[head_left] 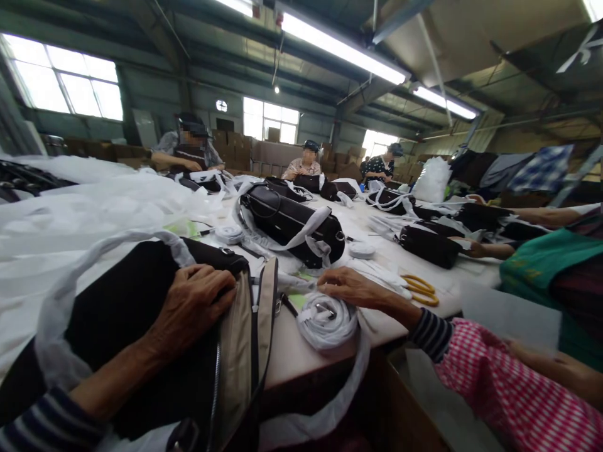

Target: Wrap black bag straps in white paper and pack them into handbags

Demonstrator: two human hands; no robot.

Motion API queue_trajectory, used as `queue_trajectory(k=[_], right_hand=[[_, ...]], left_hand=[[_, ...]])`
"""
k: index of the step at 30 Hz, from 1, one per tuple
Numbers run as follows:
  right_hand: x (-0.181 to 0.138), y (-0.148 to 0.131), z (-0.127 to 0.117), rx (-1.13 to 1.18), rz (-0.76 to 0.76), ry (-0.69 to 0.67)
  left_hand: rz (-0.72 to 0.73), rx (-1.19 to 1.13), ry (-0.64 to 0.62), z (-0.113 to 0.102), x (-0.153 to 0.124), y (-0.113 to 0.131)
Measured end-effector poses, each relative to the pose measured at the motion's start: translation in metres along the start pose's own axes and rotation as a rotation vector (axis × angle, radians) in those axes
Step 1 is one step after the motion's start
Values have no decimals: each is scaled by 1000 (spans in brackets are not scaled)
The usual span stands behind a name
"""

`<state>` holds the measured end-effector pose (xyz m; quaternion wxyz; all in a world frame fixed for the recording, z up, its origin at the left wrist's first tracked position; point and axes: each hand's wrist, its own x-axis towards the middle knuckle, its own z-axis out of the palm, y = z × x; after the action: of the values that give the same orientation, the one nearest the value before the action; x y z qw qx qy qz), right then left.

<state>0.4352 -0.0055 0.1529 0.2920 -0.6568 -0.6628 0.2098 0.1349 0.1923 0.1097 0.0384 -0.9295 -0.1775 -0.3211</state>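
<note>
A large black bag [127, 301] with a beige zipped panel [237, 358] lies in front of me, its handle wrapped in white tissue [61, 301]. On its top rests my left hand [200, 298], fingers bent and closed over the fabric beside the zip. My right hand [346, 285] is just behind a coiled strap [326, 323] in white wrapping with a metal clasp. Its fingers are drawn together, their tips near white wrapping and a light green slip [296, 301]; whatever they pinch is hidden. Another black bag [292, 220] with wrapped handles stands beyond.
Yellow-handled scissors [419, 289] lie right of my right hand. White wrapping [103, 201] is heaped at left. Smaller coils [362, 250] and more black bags [431, 242] cover the white table [292, 358]. A co-worker in a green vest [546, 270] is close at right; others sit across.
</note>
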Motion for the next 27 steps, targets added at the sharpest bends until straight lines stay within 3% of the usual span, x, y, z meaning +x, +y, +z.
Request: queue_trajectory(k=[6, 10, 16, 22, 27], right_hand=[[-6, -13, 1, -387, -33, 174], [21, -17, 6, -498, 34, 174], [61, -3, 24, -656, 123, 112], [49, 16, 21, -853, 249, 215], [55, 29, 21, -889, 279, 222]], left_hand=[[84, 61, 34, 4, -2, -1], [89, 60, 33, 5, -3, -2], [89, 60, 40, 5, -3, -3], [97, 81, 103, 6, -3, 1], [79, 66, 128, 7, -2, 3]])
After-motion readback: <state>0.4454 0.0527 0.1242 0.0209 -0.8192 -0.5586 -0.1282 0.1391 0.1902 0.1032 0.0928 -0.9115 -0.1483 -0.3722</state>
